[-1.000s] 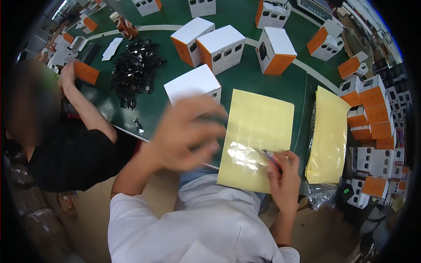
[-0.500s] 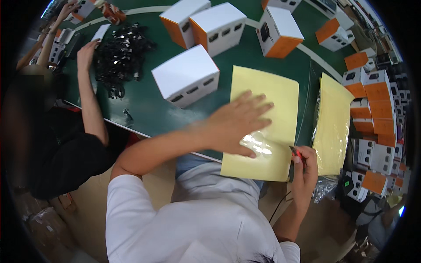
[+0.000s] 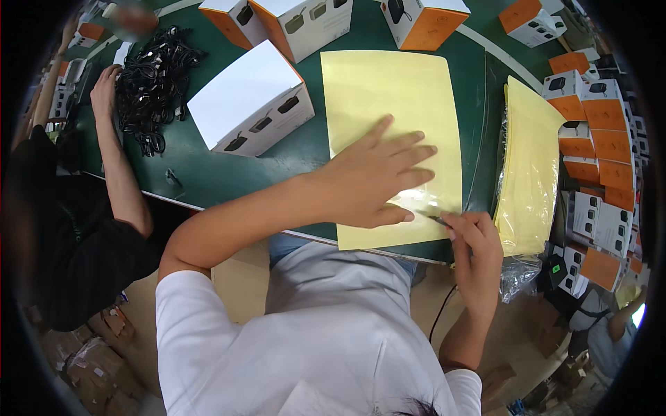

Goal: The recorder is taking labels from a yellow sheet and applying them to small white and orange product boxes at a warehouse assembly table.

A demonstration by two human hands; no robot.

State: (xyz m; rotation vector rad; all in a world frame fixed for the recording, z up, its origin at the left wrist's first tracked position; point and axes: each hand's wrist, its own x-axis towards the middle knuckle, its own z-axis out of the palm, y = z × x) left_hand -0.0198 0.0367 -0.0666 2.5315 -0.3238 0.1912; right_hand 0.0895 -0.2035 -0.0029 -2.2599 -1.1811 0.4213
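A yellow sheet (image 3: 388, 83) with a shiny surface lies on the green table in front of me, its near edge at the table's edge. My left hand (image 3: 385, 177) rests flat on it, fingers spread, holding nothing. Close to the sheet's lower right corner, my right hand (image 3: 479, 243) pinches a small cutter knife (image 3: 438, 220). Its dark, slim blade points left over the sheet, near my left thumb; the handle is hidden in my fingers. Whether the tip touches the sheet, I cannot tell.
Right of the sheet lies a stack of yellow sheets (image 3: 531, 173) in clear plastic. White and orange boxes (image 3: 253, 97) stand beyond, more piled at right (image 3: 610, 166). Black cables (image 3: 156, 83) lie heaped at left, by a co-worker's hand (image 3: 105, 90).
My right hand has brought the knife inward, from the sheet's right edge to over its lower right part. My left hand stays flat on the sheet. The whole view has shifted somewhat.
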